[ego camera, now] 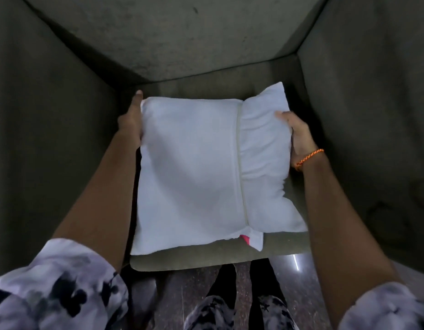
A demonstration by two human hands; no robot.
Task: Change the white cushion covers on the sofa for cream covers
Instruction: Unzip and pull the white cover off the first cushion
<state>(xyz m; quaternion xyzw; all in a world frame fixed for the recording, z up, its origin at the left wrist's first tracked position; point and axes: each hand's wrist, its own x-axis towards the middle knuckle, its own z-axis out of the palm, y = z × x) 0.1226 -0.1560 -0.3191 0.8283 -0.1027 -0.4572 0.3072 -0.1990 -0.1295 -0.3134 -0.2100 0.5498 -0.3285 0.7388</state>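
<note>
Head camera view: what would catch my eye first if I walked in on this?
A big white cushion fills the middle, over a dark green sofa seat. The left hand and right hand hold its opposite edges; an orange bracelet circles the right wrist.

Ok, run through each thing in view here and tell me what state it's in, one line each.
Cushion: in a white cover, lying flat on the sofa seat, held at both side edges.
Cover seam: closed along its length; something pink shows at its near end.
Left hand: holds the cushion's left edge.
Right hand: grips the right edge, thumb on top.
Sofa seat: bears the cushion.
</note>
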